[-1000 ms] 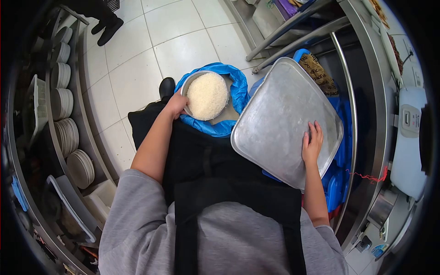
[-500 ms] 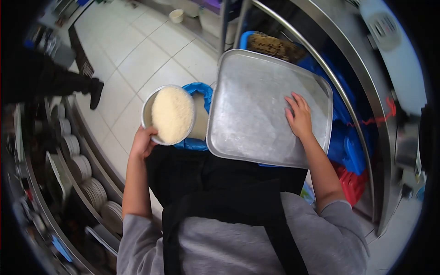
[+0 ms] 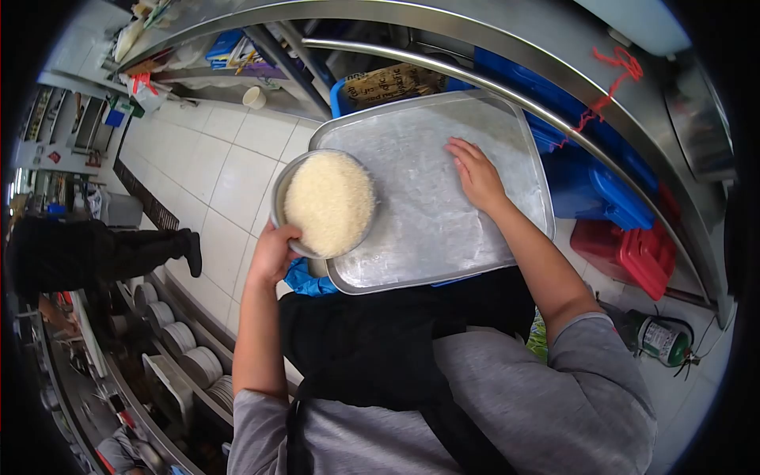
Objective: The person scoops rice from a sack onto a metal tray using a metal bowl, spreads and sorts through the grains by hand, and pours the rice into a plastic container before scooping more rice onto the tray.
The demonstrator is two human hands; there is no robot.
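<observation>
Head view: held a round metal bowl [image 3: 279, 194] in the left hand [image 3: 271, 252], mounded with pale, loose rice [image 3: 330, 204]. Saw an open blue bin [image 3: 336, 101] beyond the large rectangular metal tray [image 3: 416, 214], with a brown printed bag [image 3: 396, 85] inside. Found blue plastic tubs [image 3: 582, 190] and a red plastic tub [image 3: 609, 245] to the right, contents hidden. Caught a strip of blue plastic [image 3: 309, 279] below the bowl, showing too little to make out any contents. Noticed stacked white plates [image 3: 178, 338] on the shelf at left.

Had the left hand closed on the bowl's near left rim, thumb over the edge, fingers mostly hidden, with the rice just beyond the thumb. Had the bowl overlapping the tray's left edge; could not tell whether touching or held clear. Rested the right hand [image 3: 480, 180] palm down on the tray, fingers extended, well apart from the bowl.
</observation>
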